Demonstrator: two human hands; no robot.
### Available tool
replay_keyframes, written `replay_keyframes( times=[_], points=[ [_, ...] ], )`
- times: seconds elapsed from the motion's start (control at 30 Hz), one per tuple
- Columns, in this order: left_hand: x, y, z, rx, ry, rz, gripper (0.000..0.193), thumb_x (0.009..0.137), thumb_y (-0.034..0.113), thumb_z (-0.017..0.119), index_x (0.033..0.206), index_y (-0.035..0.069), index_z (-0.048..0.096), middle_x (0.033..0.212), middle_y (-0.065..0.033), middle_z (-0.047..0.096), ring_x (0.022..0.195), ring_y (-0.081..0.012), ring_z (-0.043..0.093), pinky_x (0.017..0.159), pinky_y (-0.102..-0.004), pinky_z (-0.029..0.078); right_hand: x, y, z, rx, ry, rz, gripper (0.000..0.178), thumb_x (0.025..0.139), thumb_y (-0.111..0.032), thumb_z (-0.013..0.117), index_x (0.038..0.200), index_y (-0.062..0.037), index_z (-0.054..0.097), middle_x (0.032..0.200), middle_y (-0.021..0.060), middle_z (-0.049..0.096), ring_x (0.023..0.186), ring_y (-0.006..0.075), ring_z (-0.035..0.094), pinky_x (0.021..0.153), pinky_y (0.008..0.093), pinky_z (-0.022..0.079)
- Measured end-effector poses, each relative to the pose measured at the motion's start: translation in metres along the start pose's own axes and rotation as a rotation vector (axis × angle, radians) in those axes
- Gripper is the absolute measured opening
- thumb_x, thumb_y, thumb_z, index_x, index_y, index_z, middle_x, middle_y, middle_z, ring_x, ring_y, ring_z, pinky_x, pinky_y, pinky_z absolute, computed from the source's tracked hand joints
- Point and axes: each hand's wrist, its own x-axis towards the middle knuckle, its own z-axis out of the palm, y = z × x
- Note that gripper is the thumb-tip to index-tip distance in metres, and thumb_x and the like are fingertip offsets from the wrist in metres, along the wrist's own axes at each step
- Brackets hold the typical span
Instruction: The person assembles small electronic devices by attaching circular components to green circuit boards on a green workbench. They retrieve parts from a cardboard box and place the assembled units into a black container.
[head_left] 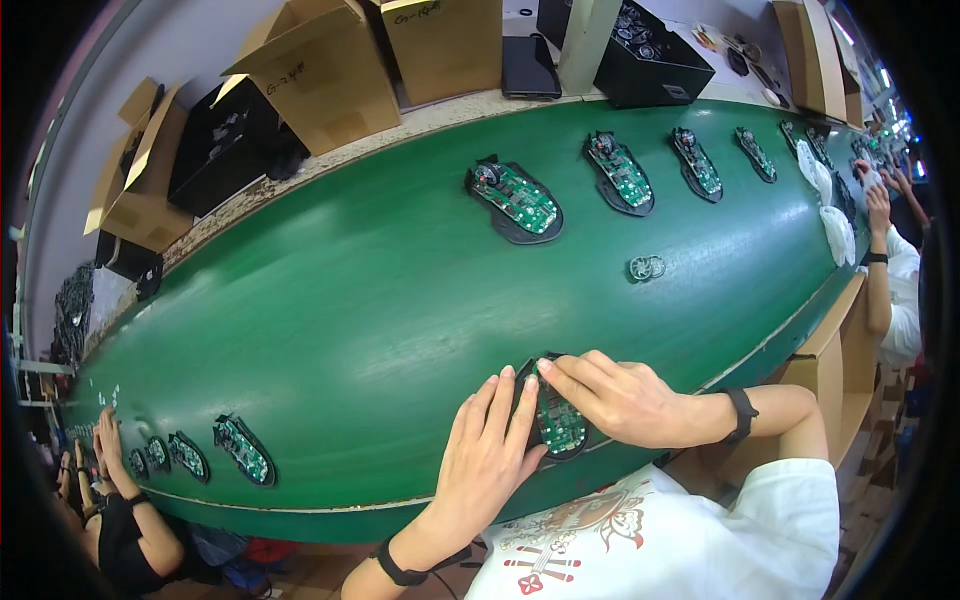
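Note:
At the belt's near edge lies a half-assembled computer mouse (562,428), a black base with a bare green circuit board. My left hand (482,440) steadies it along its left side, long fingers stretched, thumb against the near part. From the right, my right hand (622,402) presses bent fingertips onto the board's far end; what lies under them is hidden. Two small grey spoked wheels (647,267) rest on the belt beyond my right hand. More open mouse bases stand farther off, among them one mouse base (517,203) with a dark round part at its far end.
The green belt (380,300) runs left to right, with more mouse bases (243,450) at left. Cardboard boxes (320,85) and a black bin (650,60) line its far side. Co-workers' hands show at left (108,440) and right (877,210); white bags (838,235) lie at right.

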Motion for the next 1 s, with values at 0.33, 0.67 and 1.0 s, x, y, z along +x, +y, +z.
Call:
replay_keyframes(
  times=[0.33, 0.67, 1.0],
  points=[
    [0.015, 0.009, 0.0, 0.176, -0.118, 0.154, 0.064, 0.073, 0.04, 0.08, 0.132, 0.035, 0.057, 0.148, -0.0296, 0.033, 0.13, -0.0459, 0.04, 0.101, -0.0594, 0.04, -0.014, 0.059, -0.051, -0.218, 0.236, 0.376, 0.054, 0.083, -0.016, 0.073, 0.133, -0.009, 0.055, 0.112, 0.0118, 0.058, 0.094, 0.0291, 0.062, 0.069, 0.0389, 0.055],
    [0.051, -0.095, -0.041, 0.358, 0.164, -0.05, 0.053, 0.079, 0.033, 0.076, 0.129, 0.035, 0.059, 0.145, -0.0278, 0.039, 0.132, -0.0438, 0.039, 0.1, -0.0595, 0.039, -0.023, 0.095, -0.039, 0.111, 0.093, 0.564, 0.049, 0.084, -0.017, 0.075, 0.13, -0.0115, 0.058, 0.111, 0.0153, 0.052, 0.088, 0.0335, 0.059, 0.076, 0.0419, 0.05],
    [0.017, -0.147, -0.095, 0.476, 0.257, -0.259, 0.062, 0.086, 0.026, 0.071, 0.143, 0.026, 0.047, 0.144, -0.0263, 0.041, 0.131, -0.0429, 0.042, 0.104, -0.0522, 0.04, 0.005, 0.075, -0.016, 0.175, 0.169, 0.324, 0.037, 0.077, -0.004, 0.077, 0.111, -0.0003, 0.066, 0.092, 0.0118, 0.057, 0.075, 0.0264, 0.059, 0.065, 0.0358, 0.049]
  ],
)
